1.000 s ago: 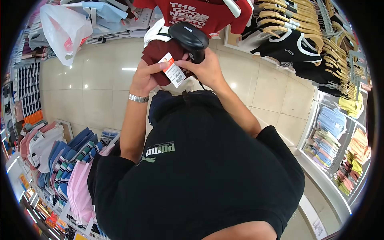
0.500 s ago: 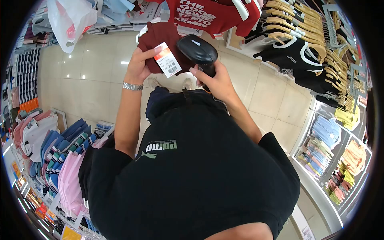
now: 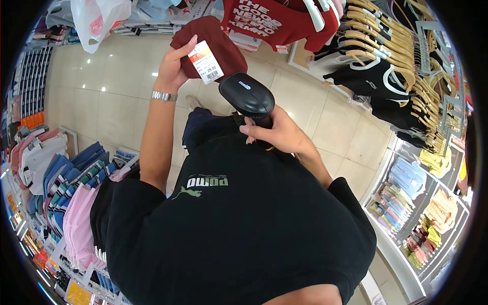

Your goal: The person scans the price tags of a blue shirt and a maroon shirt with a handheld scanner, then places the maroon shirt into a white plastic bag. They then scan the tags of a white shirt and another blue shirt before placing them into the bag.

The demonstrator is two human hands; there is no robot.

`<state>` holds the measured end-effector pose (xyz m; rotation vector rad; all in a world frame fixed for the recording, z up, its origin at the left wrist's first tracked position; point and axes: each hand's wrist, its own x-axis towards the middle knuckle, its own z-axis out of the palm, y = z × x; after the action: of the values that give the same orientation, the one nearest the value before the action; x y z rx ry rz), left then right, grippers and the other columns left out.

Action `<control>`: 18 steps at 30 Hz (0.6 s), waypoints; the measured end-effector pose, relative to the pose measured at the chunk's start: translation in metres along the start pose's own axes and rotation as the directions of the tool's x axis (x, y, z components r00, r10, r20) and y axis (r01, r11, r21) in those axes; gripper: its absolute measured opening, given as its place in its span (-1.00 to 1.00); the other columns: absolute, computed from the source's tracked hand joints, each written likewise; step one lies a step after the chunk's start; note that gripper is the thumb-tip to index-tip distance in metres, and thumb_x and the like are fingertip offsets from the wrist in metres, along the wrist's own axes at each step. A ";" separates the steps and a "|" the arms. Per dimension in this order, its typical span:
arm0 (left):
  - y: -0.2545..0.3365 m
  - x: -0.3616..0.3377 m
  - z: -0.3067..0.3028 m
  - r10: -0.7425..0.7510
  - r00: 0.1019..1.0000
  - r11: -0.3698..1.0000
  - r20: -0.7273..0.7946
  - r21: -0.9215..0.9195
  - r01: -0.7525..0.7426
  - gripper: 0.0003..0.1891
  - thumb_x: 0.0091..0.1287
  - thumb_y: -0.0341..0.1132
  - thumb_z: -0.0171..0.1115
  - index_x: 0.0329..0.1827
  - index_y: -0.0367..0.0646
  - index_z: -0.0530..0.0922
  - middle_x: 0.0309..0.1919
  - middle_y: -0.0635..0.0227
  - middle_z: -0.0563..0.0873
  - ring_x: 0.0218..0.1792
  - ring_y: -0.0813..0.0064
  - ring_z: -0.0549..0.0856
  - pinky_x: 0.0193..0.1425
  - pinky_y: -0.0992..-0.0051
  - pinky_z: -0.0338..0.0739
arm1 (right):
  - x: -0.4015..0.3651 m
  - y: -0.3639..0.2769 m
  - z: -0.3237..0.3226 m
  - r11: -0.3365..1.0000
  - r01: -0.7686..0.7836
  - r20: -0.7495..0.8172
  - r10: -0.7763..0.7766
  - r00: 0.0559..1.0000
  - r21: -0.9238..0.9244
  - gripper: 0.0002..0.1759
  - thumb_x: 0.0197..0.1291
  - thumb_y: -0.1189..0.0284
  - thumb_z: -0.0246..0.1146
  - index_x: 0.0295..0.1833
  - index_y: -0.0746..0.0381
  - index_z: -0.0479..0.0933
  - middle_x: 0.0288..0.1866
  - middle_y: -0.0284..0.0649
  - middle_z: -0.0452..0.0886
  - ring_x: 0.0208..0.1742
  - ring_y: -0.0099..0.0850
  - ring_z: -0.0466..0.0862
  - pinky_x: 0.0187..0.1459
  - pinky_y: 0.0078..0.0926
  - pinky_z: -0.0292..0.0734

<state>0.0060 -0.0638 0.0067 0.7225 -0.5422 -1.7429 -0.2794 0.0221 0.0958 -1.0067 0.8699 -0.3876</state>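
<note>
A folded dark red garment (image 3: 216, 43) is pinched in my left hand (image 3: 174, 68), which wears a metal watch. My left thumb presses a white and orange price tag (image 3: 206, 62), reading 29.00, flat against the cloth. My right hand (image 3: 280, 131) is wrapped round the handle of a black handheld scanner (image 3: 248, 95). The scanner's head lies just below the tag and the lower edge of the garment, its top facing up. Part of the handle is hidden by my fingers.
A red printed shirt (image 3: 277, 23) hangs ahead. Black garments (image 3: 373, 81) on wooden hangers line the right. Pink shirts (image 3: 79, 218) and striped ones hang at the lower left. A white plastic bag (image 3: 96, 23) is at the upper left, and folded clothes (image 3: 406, 175) lie on right-hand shelves.
The red garment and tag have moved up and slightly left with my left hand. The scanner in my right hand has moved down, towards my body, and now sits below the tag.
</note>
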 end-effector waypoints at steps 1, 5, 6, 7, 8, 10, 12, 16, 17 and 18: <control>0.000 -0.001 0.001 0.018 1.000 1.000 -0.016 -0.004 -0.018 -0.66 0.53 -0.33 0.18 0.28 -0.30 0.51 0.08 0.18 0.74 0.04 0.35 0.77 0.12 0.32 0.71 | 0.001 -0.002 0.002 1.000 -0.015 -0.020 0.015 1.000 -0.016 -0.63 0.27 0.53 0.38 0.09 0.36 0.41 -0.23 -0.32 0.55 -0.30 -0.55 0.66 -0.19 -0.48 0.66; -0.006 -0.002 -0.010 0.007 1.000 1.000 0.018 -0.015 -0.006 -0.62 0.54 -0.33 0.13 0.32 -0.35 0.46 0.15 0.13 0.70 0.09 0.31 0.75 0.16 0.29 0.69 | 0.007 0.002 0.006 0.993 -0.070 -0.065 0.064 0.996 -0.094 -0.50 0.27 0.44 0.38 0.22 0.37 0.35 -0.26 -0.28 0.57 -0.41 -0.55 0.64 -0.30 -0.47 0.65; -0.004 -0.004 -0.004 0.004 1.000 1.000 0.007 -0.016 -0.004 -0.65 0.54 -0.32 0.16 0.29 -0.31 0.50 0.11 0.17 0.72 0.06 0.35 0.76 0.14 0.31 0.70 | 0.009 0.004 0.007 0.990 -0.081 -0.066 0.073 0.995 -0.119 -0.43 0.28 0.40 0.37 0.29 0.37 0.32 -0.26 -0.26 0.58 -0.43 -0.54 0.64 -0.33 -0.45 0.64; -0.004 -0.005 0.000 0.003 1.000 1.000 -0.004 -0.016 -0.003 -0.67 0.53 -0.31 0.19 0.26 -0.28 0.53 0.08 0.21 0.74 0.03 0.38 0.77 0.12 0.33 0.70 | 0.010 0.004 0.009 0.987 -0.077 -0.061 0.069 0.996 -0.140 -0.42 0.28 0.39 0.36 0.31 0.37 0.31 -0.26 -0.24 0.59 -0.45 -0.52 0.64 -0.33 -0.45 0.64; -0.004 -0.005 -0.001 0.008 1.000 1.000 -0.005 -0.025 -0.008 -0.67 0.53 -0.32 0.19 0.26 -0.28 0.53 0.07 0.21 0.74 0.03 0.38 0.77 0.12 0.33 0.70 | 0.011 0.003 0.012 0.984 -0.073 -0.056 0.065 0.996 -0.161 -0.40 0.29 0.38 0.34 0.33 0.38 0.30 -0.25 -0.21 0.60 -0.47 -0.50 0.65 -0.34 -0.44 0.64; -0.007 -0.005 -0.005 0.019 1.000 0.999 -0.008 -0.040 -0.019 -0.68 0.53 -0.33 0.19 0.25 -0.28 0.53 0.07 0.22 0.75 0.03 0.38 0.77 0.12 0.32 0.70 | 0.012 0.001 0.017 0.976 -0.078 -0.052 0.068 0.996 -0.202 -0.37 0.29 0.36 0.32 0.36 0.39 0.27 -0.24 -0.17 0.62 -0.49 -0.47 0.66 -0.35 -0.42 0.64; -0.010 -0.004 -0.009 0.022 1.000 0.999 -0.020 -0.033 -0.023 -0.68 0.52 -0.33 0.19 0.25 -0.28 0.54 0.06 0.22 0.75 0.02 0.38 0.77 0.12 0.32 0.70 | 0.013 -0.001 0.021 0.966 -0.093 -0.057 0.081 0.995 -0.242 -0.35 0.29 0.35 0.31 0.39 0.39 0.25 -0.22 -0.14 0.65 -0.50 -0.44 0.67 -0.35 -0.40 0.64; -0.010 -0.006 -0.005 0.026 0.999 0.999 -0.033 -0.031 -0.027 -0.69 0.52 -0.34 0.20 0.23 -0.29 0.55 0.05 0.22 0.75 0.02 0.38 0.77 0.13 0.32 0.70 | 0.013 -0.002 0.025 0.957 -0.090 -0.077 0.071 0.994 -0.276 -0.34 0.28 0.34 0.30 0.39 0.40 0.25 -0.22 -0.08 0.67 -0.55 -0.38 0.68 -0.36 -0.37 0.63; -0.011 -0.007 -0.007 0.018 0.999 0.999 -0.033 -0.036 -0.020 -0.69 0.52 -0.34 0.20 0.23 -0.29 0.55 0.05 0.22 0.74 0.02 0.38 0.77 0.13 0.33 0.70 | 0.013 -0.001 0.025 0.954 -0.086 -0.074 0.067 0.995 -0.288 -0.34 0.28 0.34 0.29 0.39 0.40 0.25 -0.23 -0.07 0.67 -0.55 -0.37 0.68 -0.37 -0.36 0.63; -0.013 -0.007 -0.011 0.012 0.999 0.999 -0.032 -0.040 -0.013 -0.69 0.52 -0.34 0.20 0.23 -0.29 0.55 0.06 0.22 0.74 0.02 0.38 0.77 0.13 0.33 0.70 | 0.013 -0.001 0.025 0.950 -0.081 -0.071 0.062 0.996 -0.301 -0.34 0.28 0.34 0.29 0.38 0.41 0.25 -0.23 -0.06 0.67 -0.56 -0.36 0.68 -0.37 -0.36 0.63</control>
<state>0.0063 -0.0537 -0.0080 0.7158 -0.4879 -1.7232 -0.2516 0.0271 0.0969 -1.2477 1.0395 -0.2263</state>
